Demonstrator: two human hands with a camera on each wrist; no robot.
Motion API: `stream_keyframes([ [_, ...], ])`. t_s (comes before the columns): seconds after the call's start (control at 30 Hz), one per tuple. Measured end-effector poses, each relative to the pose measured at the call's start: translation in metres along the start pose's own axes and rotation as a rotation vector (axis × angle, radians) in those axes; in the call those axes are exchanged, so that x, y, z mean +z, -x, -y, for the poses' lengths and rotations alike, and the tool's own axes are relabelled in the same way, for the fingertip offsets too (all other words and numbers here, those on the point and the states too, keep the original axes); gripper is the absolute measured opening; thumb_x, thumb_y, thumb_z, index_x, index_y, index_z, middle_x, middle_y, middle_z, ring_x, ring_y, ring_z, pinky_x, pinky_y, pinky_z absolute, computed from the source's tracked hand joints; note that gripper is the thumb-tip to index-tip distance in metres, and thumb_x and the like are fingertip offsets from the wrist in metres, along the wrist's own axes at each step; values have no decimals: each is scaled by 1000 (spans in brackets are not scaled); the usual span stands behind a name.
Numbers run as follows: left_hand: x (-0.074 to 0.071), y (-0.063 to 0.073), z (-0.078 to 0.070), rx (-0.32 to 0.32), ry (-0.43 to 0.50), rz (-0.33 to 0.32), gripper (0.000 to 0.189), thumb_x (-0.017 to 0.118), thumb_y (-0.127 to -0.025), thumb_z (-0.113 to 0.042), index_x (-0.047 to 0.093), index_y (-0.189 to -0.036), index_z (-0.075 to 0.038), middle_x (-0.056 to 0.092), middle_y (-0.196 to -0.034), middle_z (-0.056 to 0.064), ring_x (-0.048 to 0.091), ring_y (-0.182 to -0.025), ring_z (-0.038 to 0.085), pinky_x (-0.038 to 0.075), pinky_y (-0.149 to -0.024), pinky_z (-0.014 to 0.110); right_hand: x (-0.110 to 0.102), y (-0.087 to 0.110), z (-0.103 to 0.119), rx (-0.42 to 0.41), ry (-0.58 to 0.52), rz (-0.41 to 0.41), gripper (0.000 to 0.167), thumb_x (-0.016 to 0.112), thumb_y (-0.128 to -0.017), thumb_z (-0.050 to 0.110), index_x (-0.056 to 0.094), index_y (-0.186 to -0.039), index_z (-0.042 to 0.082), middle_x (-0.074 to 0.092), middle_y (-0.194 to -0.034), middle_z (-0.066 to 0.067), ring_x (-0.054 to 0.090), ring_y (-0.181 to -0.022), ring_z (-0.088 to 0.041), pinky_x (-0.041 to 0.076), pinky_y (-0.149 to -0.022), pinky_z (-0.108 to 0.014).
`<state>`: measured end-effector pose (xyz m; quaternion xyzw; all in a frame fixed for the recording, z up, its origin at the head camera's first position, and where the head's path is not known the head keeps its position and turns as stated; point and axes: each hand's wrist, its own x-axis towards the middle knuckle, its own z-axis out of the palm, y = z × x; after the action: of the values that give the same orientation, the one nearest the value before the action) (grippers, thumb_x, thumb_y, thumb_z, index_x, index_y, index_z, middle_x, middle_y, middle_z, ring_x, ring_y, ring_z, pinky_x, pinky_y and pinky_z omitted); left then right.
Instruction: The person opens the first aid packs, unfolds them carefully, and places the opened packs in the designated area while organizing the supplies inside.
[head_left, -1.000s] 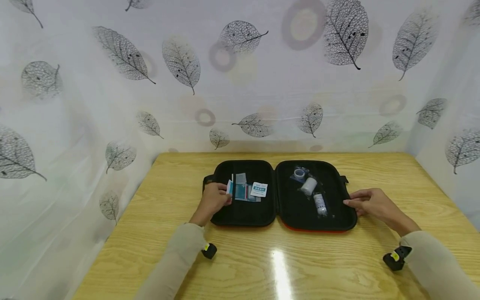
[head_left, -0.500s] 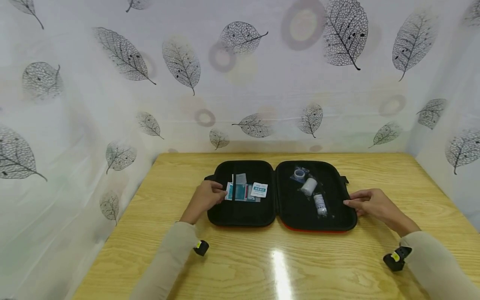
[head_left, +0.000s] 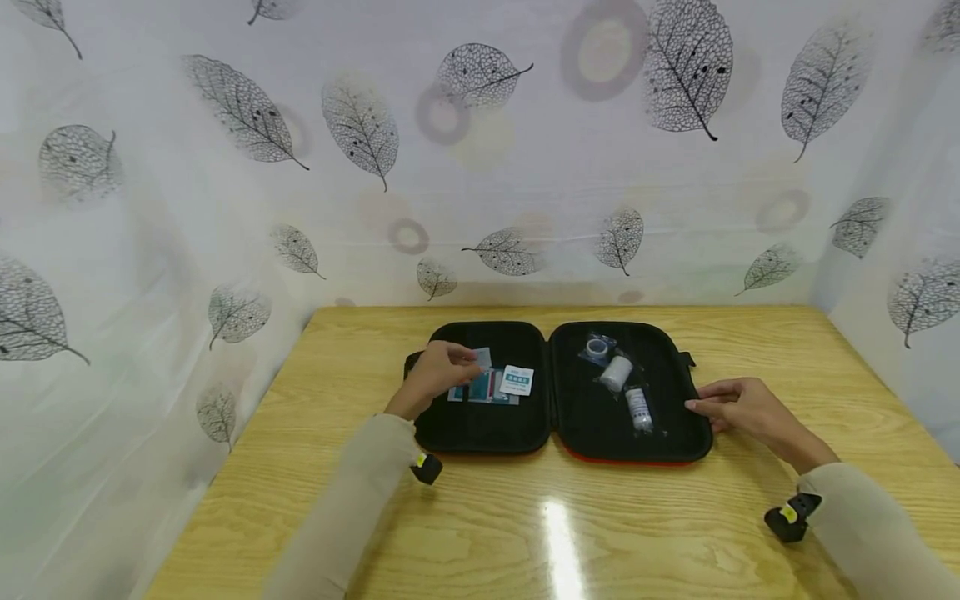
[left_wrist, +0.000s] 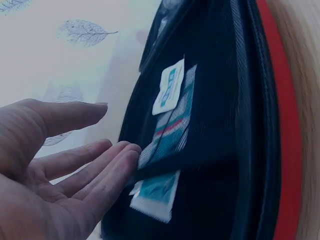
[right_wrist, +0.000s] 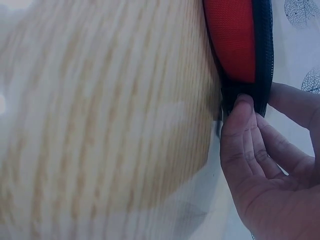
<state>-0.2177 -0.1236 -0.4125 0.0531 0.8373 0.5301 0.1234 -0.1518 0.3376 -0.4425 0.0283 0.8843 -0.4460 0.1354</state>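
Note:
A black case with a red outer shell lies open on the table, its left half (head_left: 495,433) and right half (head_left: 600,429) side by side. My left hand (head_left: 435,377) hovers over the left half near the flat packets, thumb and fingers apart with nothing between them. Those include a white square sachet (left_wrist: 169,86) and a teal packet (left_wrist: 159,190) lying under a black elastic strap (left_wrist: 200,162). My right hand (head_left: 753,414) pinches the case's right rim, thumb above and fingers beneath. In the right wrist view the fingertips (right_wrist: 242,107) touch the black edge beside the red shell (right_wrist: 231,40).
In the right half lie a wrapped tape roll (head_left: 597,347), a white bandage roll (head_left: 617,373) and a printed wrapped roll (head_left: 639,408). The wooden table (head_left: 495,533) stretches toward me. Behind it hangs a leaf-printed sheet (head_left: 555,167).
My left hand drew back left from the teal packet, leaving it flat under the strap, then moved right and up over the packets. The right hand stays at the rim.

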Motion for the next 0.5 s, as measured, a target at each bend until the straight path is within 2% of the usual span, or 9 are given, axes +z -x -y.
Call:
stream_keyframes([
  [0.2, 17, -17, 2, -56, 166, 48, 35, 72, -92, -2, 65, -124, 10, 68, -119, 22, 72, -100, 28, 58, -87, 37, 1, 1, 0, -4, -12, -1, 69, 72, -96, 36, 51, -133, -19, 70, -109, -18, 67, -82, -21, 59, -71, -33],
  [0.3, 22, -22, 3, -68, 175, 56, 32, 71, -92, -1, 66, -122, 10, 64, -126, 22, 71, -101, 27, 58, -87, 36, 1, 1, 0, -8, -11, 1, 69, 71, -96, 36, 51, -133, -19, 70, -110, -18, 67, -82, -21, 59, -70, -33],
  [0.5, 30, -28, 2, -98, 145, 32, 29, 72, -91, -2, 68, -119, 7, 57, -137, 21, 70, -98, 25, 59, -86, 35, 0, 1, -1, -8, -11, -2, 70, 71, -96, 37, 51, -133, -18, 70, -109, -18, 67, -81, -21, 59, -70, -33],
])
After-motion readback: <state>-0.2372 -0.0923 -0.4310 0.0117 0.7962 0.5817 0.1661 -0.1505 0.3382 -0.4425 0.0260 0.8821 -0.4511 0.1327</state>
